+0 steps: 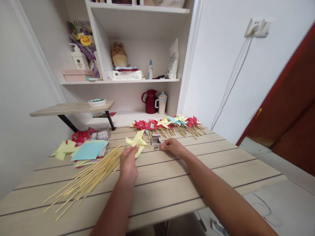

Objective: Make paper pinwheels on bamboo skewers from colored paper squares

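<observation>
My left hand (129, 164) pinches a pale yellow paper pinwheel (138, 139) with folded blades, held a little above the table. At the small open box (156, 139) is my right hand (171, 147), fingers closed together beside a few tiny shiny pins (156, 147) in front of the box. Whether a pin is between those fingertips is too small to make out. Just left of my left hand lies a loose bundle of thin wooden sticks (95, 175). Beyond the box, finished pinwheels (163, 122) in red, yellow and blue lie in a row on their sticks.
Coloured paper squares (90, 150) are stacked at the left, beside more yellow folded paper (63, 149) and red pieces (82, 136). A raised wooden stand (73, 107) rises behind them. A red jug (150, 101) and a speckled cup (161, 103) stand at the back.
</observation>
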Action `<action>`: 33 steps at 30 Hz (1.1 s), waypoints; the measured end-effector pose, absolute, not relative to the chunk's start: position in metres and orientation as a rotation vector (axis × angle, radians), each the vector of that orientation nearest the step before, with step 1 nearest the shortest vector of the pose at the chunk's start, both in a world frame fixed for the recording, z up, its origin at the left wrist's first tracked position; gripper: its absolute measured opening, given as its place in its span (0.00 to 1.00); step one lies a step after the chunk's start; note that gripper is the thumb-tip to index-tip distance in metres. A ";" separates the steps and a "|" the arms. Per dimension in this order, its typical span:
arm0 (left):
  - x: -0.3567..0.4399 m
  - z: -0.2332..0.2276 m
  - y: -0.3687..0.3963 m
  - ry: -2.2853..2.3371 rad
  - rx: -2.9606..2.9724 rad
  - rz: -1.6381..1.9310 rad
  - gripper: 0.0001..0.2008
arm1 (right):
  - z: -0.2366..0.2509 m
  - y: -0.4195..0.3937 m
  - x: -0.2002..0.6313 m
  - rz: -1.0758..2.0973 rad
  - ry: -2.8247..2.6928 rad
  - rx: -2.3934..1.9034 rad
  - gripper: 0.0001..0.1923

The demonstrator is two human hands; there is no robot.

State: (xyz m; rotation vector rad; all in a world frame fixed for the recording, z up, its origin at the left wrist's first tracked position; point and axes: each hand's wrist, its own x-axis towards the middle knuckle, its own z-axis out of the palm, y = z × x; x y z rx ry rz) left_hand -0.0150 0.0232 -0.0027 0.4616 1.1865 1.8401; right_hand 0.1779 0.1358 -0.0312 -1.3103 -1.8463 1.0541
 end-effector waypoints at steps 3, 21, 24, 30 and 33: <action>-0.015 -0.003 0.024 1.188 0.447 1.839 0.06 | -0.032 0.139 0.179 1.030 -1.835 -1.308 0.04; -0.015 -0.005 0.024 1.202 0.451 1.782 0.05 | -0.035 0.140 0.176 0.906 -1.937 -1.340 0.05; -0.014 -0.005 0.024 1.199 0.457 1.771 0.05 | -0.034 0.139 0.177 0.925 -1.920 -1.336 0.07; -0.013 -0.006 0.024 1.193 0.464 1.750 0.04 | -0.035 0.141 0.176 0.941 -1.928 -1.341 0.03; -0.013 -0.005 0.024 1.185 0.478 1.732 0.05 | -0.034 0.141 0.176 0.969 -1.940 -1.341 0.02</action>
